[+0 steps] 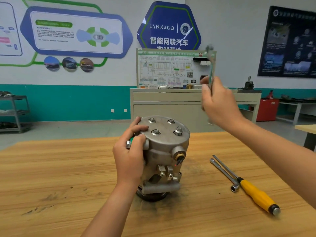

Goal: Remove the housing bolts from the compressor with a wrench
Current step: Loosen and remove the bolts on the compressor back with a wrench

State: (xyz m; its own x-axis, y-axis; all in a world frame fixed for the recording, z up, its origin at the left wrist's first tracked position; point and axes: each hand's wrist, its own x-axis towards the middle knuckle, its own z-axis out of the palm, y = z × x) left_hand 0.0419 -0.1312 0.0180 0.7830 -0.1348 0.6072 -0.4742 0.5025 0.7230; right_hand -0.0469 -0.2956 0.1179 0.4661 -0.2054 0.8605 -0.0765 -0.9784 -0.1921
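Note:
A grey metal compressor (164, 151) stands upright on the wooden table (59, 168). Its round top plate carries several housing bolts (156, 132); the one at the right (178, 131) stands higher than the others. My left hand (130, 154) grips the compressor's upper left side, fingers curled over the plate's edge. My right hand (218, 101) is raised above and to the right of the compressor and holds a blurred metal wrench (211, 65) that points up, clear of the bolts.
An L-shaped socket wrench (224, 173) and a yellow-handled screwdriver (256, 194) lie on the table to the compressor's right. A beige cabinet with a wiring display board (171, 100) stands behind the table. Grey shelves (15, 113) are at far left.

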